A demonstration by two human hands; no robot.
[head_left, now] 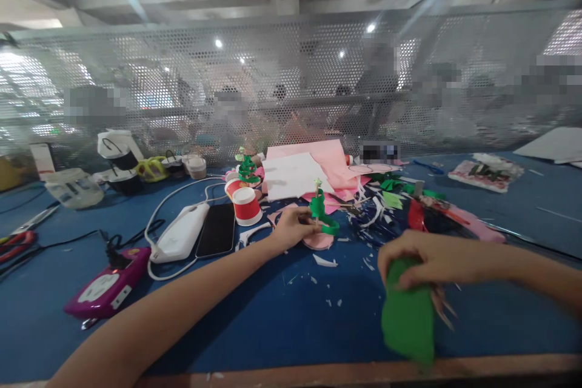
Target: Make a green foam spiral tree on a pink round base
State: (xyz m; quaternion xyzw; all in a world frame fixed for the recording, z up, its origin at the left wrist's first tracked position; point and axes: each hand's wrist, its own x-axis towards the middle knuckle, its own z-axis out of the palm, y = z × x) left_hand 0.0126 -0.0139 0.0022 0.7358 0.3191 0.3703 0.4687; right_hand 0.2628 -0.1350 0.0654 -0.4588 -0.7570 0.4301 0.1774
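My left hand (291, 229) is at the middle of the table, its fingers closed at the lower part of a small spiral tree (317, 203). The tree is a green strip winding round a thin stick, with a pale topper and a round pink base (318, 241). Toward the table's front edge, my right hand (411, 260) grips a green sheet (408, 321) that hangs down, slightly blurred. I cannot tell whether the sheet is paper or foam. Thin pointed sticks or blades (445, 313) show beneath that hand. Another green spiral tree (248, 168) stands farther back.
Red-and-white paper cups (247, 206), a black phone (217, 230), a white power bank (182, 232) and a purple power strip (107, 285) lie left. Pink and white sheets (291, 176) are behind. Scraps and a pink-red tool (468, 221) lie right. A perforated metal screen (291, 97) borders the back.
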